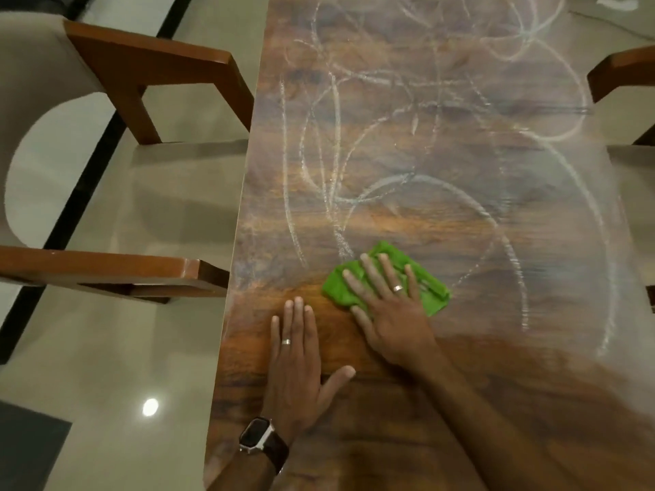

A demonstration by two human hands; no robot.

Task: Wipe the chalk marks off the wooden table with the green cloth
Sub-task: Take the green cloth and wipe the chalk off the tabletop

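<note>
Right hand (388, 306) flat, fingers spread, pressed on cloth (386, 279) lying under it on tabletop (460, 402). Left hand (301, 363) flat beside, holding nothing. Chalk marks (407, 178) beyond cloth, possibly smeared; blurry there.

A home dining room, by the look of it. A long wooden desk (407, 214) with a dark glossy grain stands on a polished pale tile floor (117, 349) that mirrors a ceiling light (150, 407). Wooden armchairs are drawn up on both sides — one at the left (141, 79) with brown arms and a cream padded seat and back, another at the right edge (623, 72) only partly in view. A dark strip (88, 186) runs through the tiles. Chalk scribbles (425, 143) loop across the desk — household furniture, no work gear.
</note>
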